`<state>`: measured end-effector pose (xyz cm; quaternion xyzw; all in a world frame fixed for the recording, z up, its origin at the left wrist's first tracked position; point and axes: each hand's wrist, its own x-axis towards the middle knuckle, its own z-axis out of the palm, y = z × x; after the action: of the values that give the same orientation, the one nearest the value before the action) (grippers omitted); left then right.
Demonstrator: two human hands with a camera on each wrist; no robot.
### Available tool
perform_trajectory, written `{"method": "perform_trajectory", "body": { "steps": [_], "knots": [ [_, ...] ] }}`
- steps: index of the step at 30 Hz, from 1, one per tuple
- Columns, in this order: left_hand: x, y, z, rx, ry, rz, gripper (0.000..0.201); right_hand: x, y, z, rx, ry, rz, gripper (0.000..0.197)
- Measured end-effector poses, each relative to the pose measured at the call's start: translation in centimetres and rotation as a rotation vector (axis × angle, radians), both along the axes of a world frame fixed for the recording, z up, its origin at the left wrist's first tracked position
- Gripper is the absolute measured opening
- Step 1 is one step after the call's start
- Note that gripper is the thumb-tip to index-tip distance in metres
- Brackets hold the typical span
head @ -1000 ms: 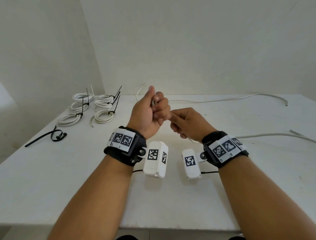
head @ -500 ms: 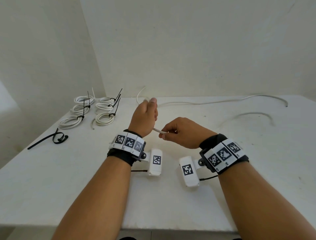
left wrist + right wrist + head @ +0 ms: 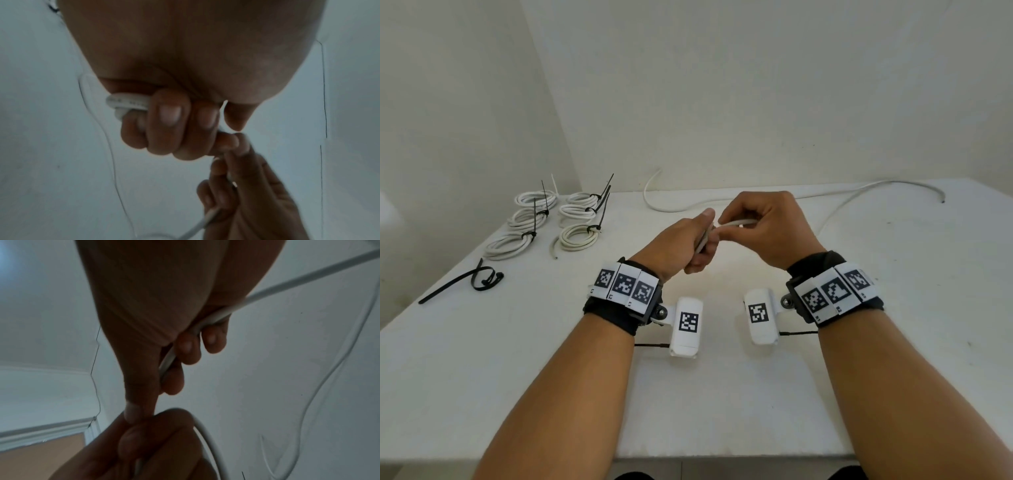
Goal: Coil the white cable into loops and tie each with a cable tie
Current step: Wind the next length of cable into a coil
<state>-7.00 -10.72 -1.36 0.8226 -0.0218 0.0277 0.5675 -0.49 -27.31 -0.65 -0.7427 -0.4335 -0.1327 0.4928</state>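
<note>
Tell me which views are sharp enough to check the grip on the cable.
Head view: evenly lit and sharp, left hand and right hand both on the white cable. Left wrist view: dim, backlit, lower part motion-blurred. Right wrist view: dark, soft, hands mostly in shadow.

Five tied cable coils (image 3: pixel 580 219), one loose black cable tie (image 3: pixel 462 282), two hands (image 3: pixel 722 236), one table (image 3: pixel 722 394).
</note>
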Motion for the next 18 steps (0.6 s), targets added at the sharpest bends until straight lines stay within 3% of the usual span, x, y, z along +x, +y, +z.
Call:
{"method": "perform_trajectory", "body": {
  "steps": [3,11,18],
  "knots": [
    [-0.3,-0.3,0.0,-0.255,0.001,-0.107,0.047,0.4,-0.5,0.2,0.106,0.037,0.030,0.012],
    [-0.8,-0.4,0.3,-0.572,-0.007,-0.328,0.043,1.1,-0.4,0.1,0.246,0.174,0.069,0.002],
    [-1.1,-0.4,0.7,-0.797,-0.046,-0.519,0.041,0.6,0.5,-0.3,0.154,0.260,0.078,0.029]
  ]
}}
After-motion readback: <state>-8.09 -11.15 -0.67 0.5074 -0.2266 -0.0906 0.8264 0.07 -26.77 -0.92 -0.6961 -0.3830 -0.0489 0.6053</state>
